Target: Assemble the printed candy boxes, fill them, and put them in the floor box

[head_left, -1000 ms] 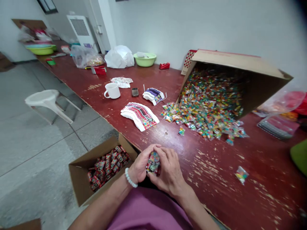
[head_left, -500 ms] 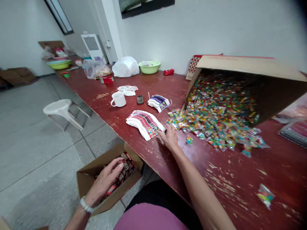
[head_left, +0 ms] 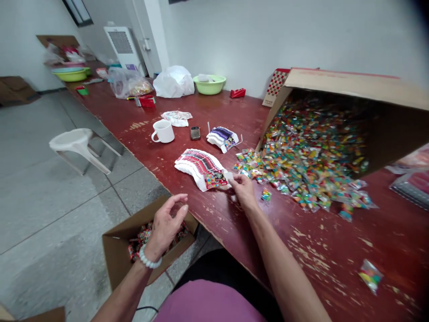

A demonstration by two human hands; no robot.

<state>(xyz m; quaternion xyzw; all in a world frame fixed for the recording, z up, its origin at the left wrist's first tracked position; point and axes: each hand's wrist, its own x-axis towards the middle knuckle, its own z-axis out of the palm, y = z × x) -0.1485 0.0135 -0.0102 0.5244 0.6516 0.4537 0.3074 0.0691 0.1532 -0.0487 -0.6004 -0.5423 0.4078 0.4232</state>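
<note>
A fanned stack of flat red-and-white packets [head_left: 197,163] lies on the red table [head_left: 234,219]. My right hand [head_left: 243,190] pinches the white end of the top packet [head_left: 217,180] at the stack's right end. My left hand [head_left: 167,223], with a beaded bracelet, hangs with fingers apart over a cardboard box of small dark red wrapped pieces [head_left: 144,237], and nothing shows in it. Right of the stack, many small clear bags of colourful candy [head_left: 301,156] spill from a tipped cardboard box [head_left: 348,87]. One candy bag [head_left: 266,194] lies close to my right hand.
Behind the stack are a white mug [head_left: 163,132], a small dark device [head_left: 195,133] and a purple packet stack [head_left: 223,137]. Farther back stand a green basin [head_left: 209,85] and plastic bags [head_left: 174,82]. A white stool [head_left: 72,141] stands on the floor at left.
My left hand has risen from inside the lower box towards the table edge. My right hand now grips the end packet, which has shifted a little to the right. The view has tilted slightly.
</note>
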